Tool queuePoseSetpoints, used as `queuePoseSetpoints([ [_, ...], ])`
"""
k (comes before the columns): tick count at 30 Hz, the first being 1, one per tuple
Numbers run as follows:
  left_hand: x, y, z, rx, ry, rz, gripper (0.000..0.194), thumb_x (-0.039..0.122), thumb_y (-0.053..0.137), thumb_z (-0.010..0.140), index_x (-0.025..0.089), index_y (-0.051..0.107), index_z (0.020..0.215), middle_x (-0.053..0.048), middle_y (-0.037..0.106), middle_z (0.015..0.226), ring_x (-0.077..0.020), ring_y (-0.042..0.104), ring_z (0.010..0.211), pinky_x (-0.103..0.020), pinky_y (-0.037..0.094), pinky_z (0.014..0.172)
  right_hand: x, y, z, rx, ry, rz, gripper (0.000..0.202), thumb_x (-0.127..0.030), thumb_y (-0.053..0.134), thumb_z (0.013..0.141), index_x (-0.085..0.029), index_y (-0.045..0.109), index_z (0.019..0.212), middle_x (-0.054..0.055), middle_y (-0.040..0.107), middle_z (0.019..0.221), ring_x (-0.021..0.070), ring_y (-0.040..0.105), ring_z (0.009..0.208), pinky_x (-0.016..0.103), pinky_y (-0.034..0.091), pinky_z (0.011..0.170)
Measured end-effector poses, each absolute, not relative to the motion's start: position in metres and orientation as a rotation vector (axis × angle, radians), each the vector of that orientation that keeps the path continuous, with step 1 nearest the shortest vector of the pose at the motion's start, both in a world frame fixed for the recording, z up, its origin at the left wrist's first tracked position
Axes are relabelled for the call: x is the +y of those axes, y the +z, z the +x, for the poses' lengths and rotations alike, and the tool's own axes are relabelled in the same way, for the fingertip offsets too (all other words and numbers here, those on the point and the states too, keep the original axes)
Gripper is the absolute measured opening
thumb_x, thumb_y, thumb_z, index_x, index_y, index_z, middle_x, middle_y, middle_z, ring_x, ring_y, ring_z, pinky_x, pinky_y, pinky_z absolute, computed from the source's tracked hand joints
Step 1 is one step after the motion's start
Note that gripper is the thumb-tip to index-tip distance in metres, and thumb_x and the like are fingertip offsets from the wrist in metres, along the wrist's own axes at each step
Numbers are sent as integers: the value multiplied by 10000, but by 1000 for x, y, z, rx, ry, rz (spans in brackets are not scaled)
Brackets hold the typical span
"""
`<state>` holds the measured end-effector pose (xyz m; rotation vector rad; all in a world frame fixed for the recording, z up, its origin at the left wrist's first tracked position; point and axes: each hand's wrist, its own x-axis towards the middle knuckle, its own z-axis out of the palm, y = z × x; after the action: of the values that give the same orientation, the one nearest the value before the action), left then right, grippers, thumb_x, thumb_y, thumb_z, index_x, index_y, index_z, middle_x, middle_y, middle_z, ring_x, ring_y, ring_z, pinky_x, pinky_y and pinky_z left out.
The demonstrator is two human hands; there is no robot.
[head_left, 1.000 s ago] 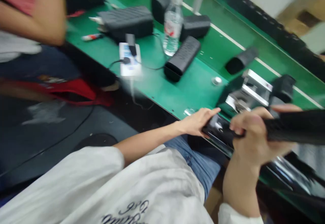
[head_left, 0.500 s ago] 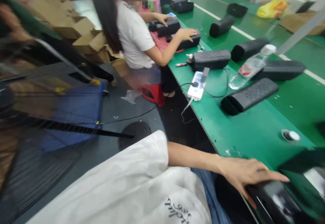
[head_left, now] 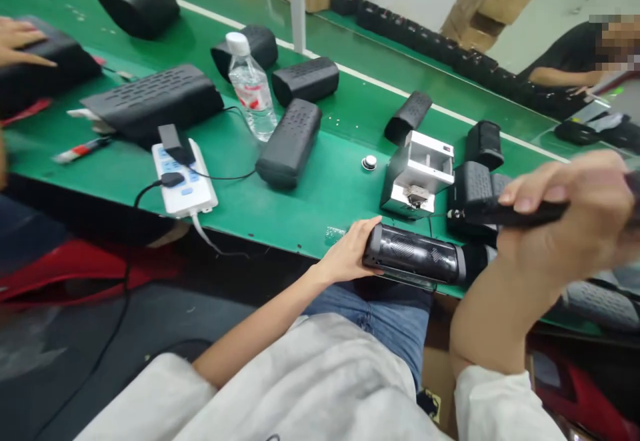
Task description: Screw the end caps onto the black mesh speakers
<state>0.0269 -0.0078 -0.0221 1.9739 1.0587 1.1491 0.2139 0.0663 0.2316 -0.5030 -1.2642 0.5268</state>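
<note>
Left hand (head_left: pixel 351 252): clasps left end of mesh-fronted cylinder (head_left: pixel 417 254), near edge of table (head_left: pixel 333 177) | Right hand (head_left: pixel 575 221): grips blurred dark object (head_left: pixel 540 214) | Metal device (head_left: pixel 419 174): stands beyond cylinder

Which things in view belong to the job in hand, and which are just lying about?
Likely the job:
glossy black cylinder with grey ends, gripped by the left hand
blurred long black object in the right hand

Likely just lying about:
clear plastic bottle with white cap
thin white-and-red stick, blurred
</note>
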Motion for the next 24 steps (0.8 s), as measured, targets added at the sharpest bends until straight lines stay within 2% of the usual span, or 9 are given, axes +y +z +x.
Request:
queuePoseSetpoints([
  [3,-7,-20,26,1077,1130,1987,1436,365,1077,785,347,111,1847,-233,488,1720,-484,553,1603,-760,550,1278,115,223,223,-1252,341,-517,340,-144,636,885,-229,522,1193,-134,524,645,86,498,465,241,467,451],
  [8,-6,-17,25,1120,1072,1985,1464,329,1092,770,348,93,1841,-227,491,1722,-469,548,1618,-727,535,1309,164,200,233,-1349,328,-682,321,-217,688,1001,-297,430,1174,-130,461,727,50,489,477,259,455,437],
  [12,-7,-16,25,1135,1049,1985,1472,338,1095,769,346,84,1839,-231,475,1732,-466,539,1627,-716,528,1319,170,197,232,-1386,368,-752,324,-198,688,1045,-290,427,1214,-116,469,782,47,488,475,275,442,438],
  [16,-8,-15,24,1136,1042,1984,1453,336,1087,783,330,92,1842,-236,477,1735,-456,537,1629,-700,520,1329,165,198,231,-1404,447,-867,308,-181,640,1079,-308,398,1223,-119,465,774,42,498,518,248,479,505],
  [21,-7,-16,25,1132,1051,1988,1465,329,1087,782,319,84,1850,-239,469,1737,-452,526,1639,-680,509,1342,153,197,230,-1384,548,-902,282,-182,645,1068,-302,424,1195,-134,456,731,49,501,509,243,486,526],
  [24,-6,-18,26,1122,1066,2003,1481,327,1092,772,307,80,1852,-247,466,1735,-457,523,1638,-685,501,1344,137,206,234,-1343,518,-778,288,-127,594,997,-283,457,1197,-148,453,661,45,477,474,221,444,487],
])
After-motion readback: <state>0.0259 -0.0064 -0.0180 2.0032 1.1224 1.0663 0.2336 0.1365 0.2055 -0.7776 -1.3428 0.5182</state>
